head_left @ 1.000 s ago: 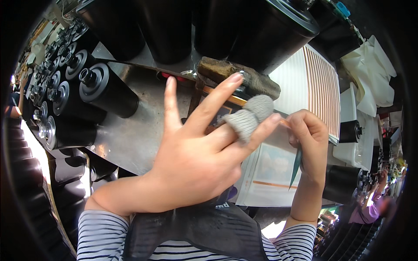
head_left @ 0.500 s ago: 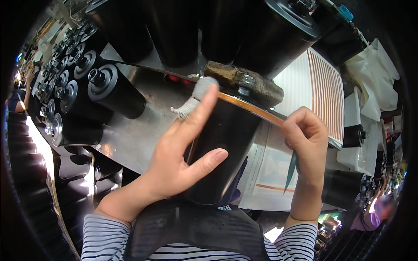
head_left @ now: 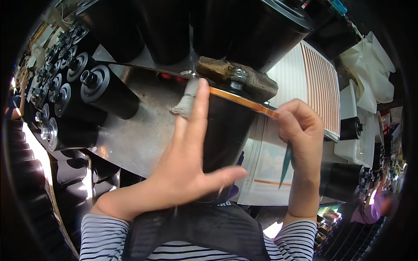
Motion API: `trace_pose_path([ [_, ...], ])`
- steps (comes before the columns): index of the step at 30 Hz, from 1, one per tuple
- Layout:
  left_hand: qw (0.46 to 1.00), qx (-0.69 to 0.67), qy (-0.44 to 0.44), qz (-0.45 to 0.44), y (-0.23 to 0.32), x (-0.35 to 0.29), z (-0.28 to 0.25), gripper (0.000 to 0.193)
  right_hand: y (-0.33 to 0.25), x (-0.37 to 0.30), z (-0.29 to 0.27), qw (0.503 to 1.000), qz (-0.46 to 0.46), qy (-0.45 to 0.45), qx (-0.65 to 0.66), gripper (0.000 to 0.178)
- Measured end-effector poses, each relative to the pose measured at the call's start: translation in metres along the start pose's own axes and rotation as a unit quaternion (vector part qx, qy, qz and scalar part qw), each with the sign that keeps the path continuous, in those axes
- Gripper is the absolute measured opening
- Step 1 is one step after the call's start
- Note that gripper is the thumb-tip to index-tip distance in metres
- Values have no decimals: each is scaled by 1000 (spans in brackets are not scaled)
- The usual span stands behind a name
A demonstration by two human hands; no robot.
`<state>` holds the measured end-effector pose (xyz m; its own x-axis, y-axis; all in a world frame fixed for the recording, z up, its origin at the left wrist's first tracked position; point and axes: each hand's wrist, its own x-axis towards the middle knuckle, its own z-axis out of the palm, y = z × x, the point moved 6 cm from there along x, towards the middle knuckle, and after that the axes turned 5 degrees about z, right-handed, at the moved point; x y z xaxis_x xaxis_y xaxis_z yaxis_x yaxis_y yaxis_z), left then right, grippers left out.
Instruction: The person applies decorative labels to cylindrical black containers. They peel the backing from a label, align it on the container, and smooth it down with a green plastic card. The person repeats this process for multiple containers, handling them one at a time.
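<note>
A black cylinder [head_left: 226, 135] with a metal neck at its far end lies in front of me, its near end against my apron. A shiny copper-coloured strip [head_left: 237, 100] runs across it near the far end. My right hand [head_left: 303, 130] pinches the strip's right end between thumb and fingers. Below that hand hangs a dark green pointed tool [head_left: 285, 167]; its upper part is hidden by the palm. My left hand [head_left: 180, 167] is open over the cylinder, fingers stretched and thumb spread, fingertips at the strip's left end. Grey knitted fabric [head_left: 186, 99] covers some of its fingers.
A worn brown block [head_left: 261, 85] sits behind the cylinder's neck. Tall black cylinders [head_left: 170, 35] line the back, with several more [head_left: 109, 91] at left. Sheets of copper-coloured strips [head_left: 320, 82] lie at right beside a white tray [head_left: 348, 145]. Another person [head_left: 368, 213] is far right.
My left hand has turned more upright, its thumb reaching further right across the cylinder. My right hand keeps its pinch on the strip. The whole view has shifted slightly.
</note>
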<state>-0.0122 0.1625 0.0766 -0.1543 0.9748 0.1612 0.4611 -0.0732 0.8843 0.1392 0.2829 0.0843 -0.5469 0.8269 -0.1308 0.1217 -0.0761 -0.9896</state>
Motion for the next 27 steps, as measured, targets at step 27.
trace_pose_path([
  [27, 930, -363, 0, -52, -41, 9, 10, 88, -3, 14, 24, 1000, -16, 3, -11, 12],
])
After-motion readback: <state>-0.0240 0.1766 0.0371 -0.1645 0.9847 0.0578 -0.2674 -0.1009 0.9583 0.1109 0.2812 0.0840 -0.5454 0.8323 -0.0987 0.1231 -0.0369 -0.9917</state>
